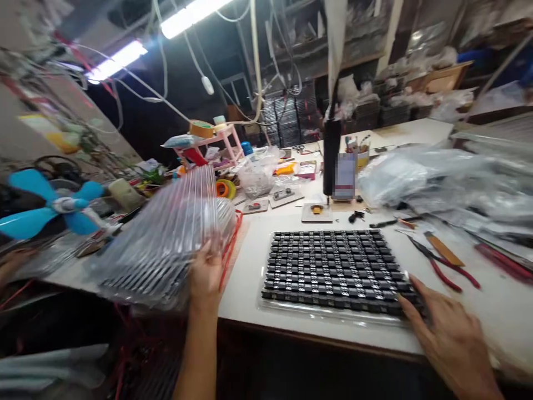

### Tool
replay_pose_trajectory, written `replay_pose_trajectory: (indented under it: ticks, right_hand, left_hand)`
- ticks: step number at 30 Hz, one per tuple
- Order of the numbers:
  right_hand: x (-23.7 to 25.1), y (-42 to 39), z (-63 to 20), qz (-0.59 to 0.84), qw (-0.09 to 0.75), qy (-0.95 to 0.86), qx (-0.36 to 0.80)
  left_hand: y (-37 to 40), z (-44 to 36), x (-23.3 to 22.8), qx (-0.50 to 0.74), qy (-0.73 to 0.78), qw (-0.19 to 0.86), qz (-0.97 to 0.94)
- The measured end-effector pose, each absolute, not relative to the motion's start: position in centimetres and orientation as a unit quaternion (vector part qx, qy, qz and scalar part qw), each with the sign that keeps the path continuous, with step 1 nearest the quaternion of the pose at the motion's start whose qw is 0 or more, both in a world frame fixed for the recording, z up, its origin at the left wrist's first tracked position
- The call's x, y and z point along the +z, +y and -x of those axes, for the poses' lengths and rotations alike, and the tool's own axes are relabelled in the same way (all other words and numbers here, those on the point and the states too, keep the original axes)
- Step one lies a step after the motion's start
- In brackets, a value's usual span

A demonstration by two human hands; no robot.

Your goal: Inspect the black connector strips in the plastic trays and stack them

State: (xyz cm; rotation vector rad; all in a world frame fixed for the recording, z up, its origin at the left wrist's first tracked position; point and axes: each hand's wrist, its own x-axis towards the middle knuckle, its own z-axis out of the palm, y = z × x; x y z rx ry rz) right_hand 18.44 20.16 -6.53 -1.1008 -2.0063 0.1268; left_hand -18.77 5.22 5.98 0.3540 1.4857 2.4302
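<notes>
My left hand (207, 272) is closed on the edge of a clear ribbed plastic tray (183, 205), which tilts up over a stack of similar trays (145, 283) at the left. Rows of small black parts (328, 266) fill another clear plastic tray (333, 318) lying flat on the white table in front of me. At that tray's near right corner, my right hand (452, 328) has its thumb and fingers closed around the edge. The undersides of its fingers are partly hidden.
Red-handled pliers (441, 264) lie right of the filled tray, beside plastic bags (437, 172). A black electric screwdriver (332, 158) hangs above a small fixture (317, 211). A blue fan (62, 205) stands far left, near another person's hand (14, 264).
</notes>
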Motion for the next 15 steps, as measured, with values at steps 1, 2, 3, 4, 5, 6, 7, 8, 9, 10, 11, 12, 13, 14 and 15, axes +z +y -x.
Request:
replay_pose_trajectory:
  ticks: [1,2,3,4,5,6,7,8,9,10,11,12,13,14,15]
  right_hand:
    - [-6.2,20.1,-18.4,0.438,0.420,-0.791,0.074]
    - [-5.7,20.1,-18.5,0.442,0.436,-0.777,0.104]
    - [-5.1,20.0,-18.5,0.448,0.457,-0.755,0.139]
    - [-4.4,19.9,-18.5,0.457,0.480,-0.728,0.177]
    - [-3.6,19.7,-18.4,0.462,0.499,-0.700,0.219]
    - [-2.6,19.6,-18.2,0.456,0.510,-0.678,0.270]
    - [-1.7,19.4,-17.9,0.433,0.510,-0.664,0.334]
    - [-0.7,19.2,-17.5,0.393,0.496,-0.655,0.412]
    - [0.2,19.2,-17.1,0.352,0.470,-0.644,0.490]
    - [1.0,19.2,-16.6,0.322,0.438,-0.629,0.556]
    - [1.6,19.5,-16.2,0.309,0.410,-0.613,0.600]
    - [2.0,19.9,-15.8,0.318,0.388,-0.599,0.624]
    - [2.2,20.5,-15.6,0.342,0.371,-0.593,0.628]
    - [2.2,21.3,-15.4,0.375,0.359,-0.596,0.613]
    - [2.0,22.2,-15.4,0.412,0.347,-0.615,0.576]
  left_hand:
    - [4.3,18.0,5.7,0.841,0.505,0.146,-0.127]
    - [3.2,17.3,5.3,0.839,0.497,0.171,-0.137]
    - [2.1,16.8,4.9,0.838,0.498,0.176,-0.136]
    - [1.1,16.5,4.3,0.838,0.503,0.175,-0.120]
    - [0.2,16.2,3.8,0.838,0.509,0.166,-0.103]
    - [-0.5,16.0,3.2,0.833,0.518,0.169,-0.094]
    - [-0.9,15.9,2.7,0.823,0.531,0.180,-0.090]
    - [-1.1,15.6,2.2,0.807,0.547,0.200,-0.095]
    - [-1.1,15.4,1.7,0.785,0.568,0.225,-0.107]
    - [-1.0,15.1,1.2,0.759,0.592,0.243,-0.121]
    - [-0.7,14.8,0.7,0.732,0.621,0.246,-0.134]
    - [-0.4,14.5,0.3,0.703,0.656,0.231,-0.149]
    - [0.0,14.3,-0.2,0.667,0.697,0.203,-0.167]
    - [0.4,14.2,-0.7,0.621,0.740,0.170,-0.192]
    - [0.7,14.2,-1.1,0.568,0.779,0.142,-0.226]
